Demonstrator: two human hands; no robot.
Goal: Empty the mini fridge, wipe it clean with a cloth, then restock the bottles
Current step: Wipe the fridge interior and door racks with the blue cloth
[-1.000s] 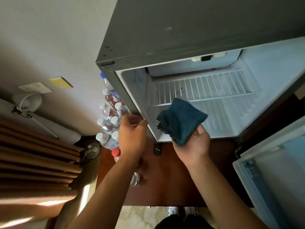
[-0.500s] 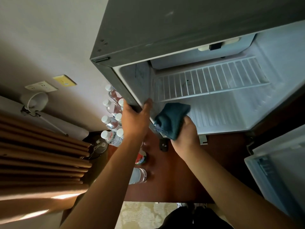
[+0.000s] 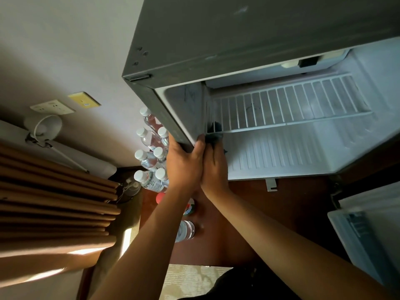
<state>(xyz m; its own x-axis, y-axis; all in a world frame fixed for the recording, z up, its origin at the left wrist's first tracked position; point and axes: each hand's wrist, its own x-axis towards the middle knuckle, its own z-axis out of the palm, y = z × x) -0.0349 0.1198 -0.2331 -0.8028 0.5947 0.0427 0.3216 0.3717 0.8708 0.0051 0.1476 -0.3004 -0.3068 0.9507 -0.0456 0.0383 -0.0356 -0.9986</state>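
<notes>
Tabletop (image 3: 281, 204): bottles (image 3: 149, 161) stand outside, left of fridge (image 3: 238, 40).
Change: cloth (image 3: 214, 135) has moved onto inner left wall; wiping underway.
Left hand (image 3: 184, 161): grips fridge edge.
Right hand (image 3: 214, 167): presses cloth; grip unclear.

Single head-worn view, looking steeply down and forward from close above both hands, facing the open mini fridge (image 3: 292, 131) just beyond them.
</notes>
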